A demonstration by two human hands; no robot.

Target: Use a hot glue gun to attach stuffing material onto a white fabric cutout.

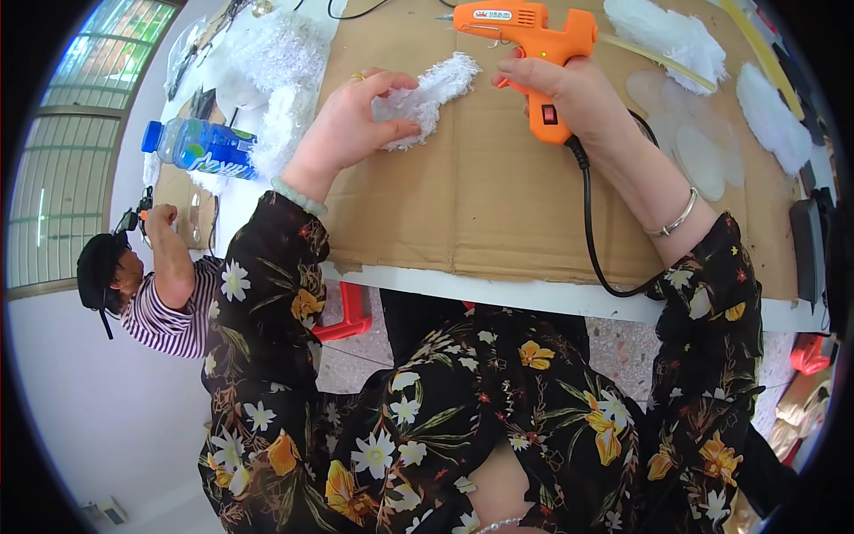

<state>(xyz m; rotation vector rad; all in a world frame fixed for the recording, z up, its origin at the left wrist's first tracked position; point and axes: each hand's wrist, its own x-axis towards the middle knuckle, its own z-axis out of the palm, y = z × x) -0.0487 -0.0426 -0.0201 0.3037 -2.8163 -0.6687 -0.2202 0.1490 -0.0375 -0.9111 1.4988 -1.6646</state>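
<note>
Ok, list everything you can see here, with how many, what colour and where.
Glue gun: one, orange, in the right hand, black cord trailing off the table edge.
Fluffy piece: one, white, under the left hand.
Cardboard sheet: one, brown, covering the table.
Fluffy pile: white, far left of the table.
More fluffy pieces: a few, white, far right.
Clear oval cutouts: several, right of the gun.
Water bottle: one, blue cap, left edge.
Stools: red, under the table.
Another person: striped top, left.
Left hand: pressing the piece.
Right hand: gripping the gun.
</note>
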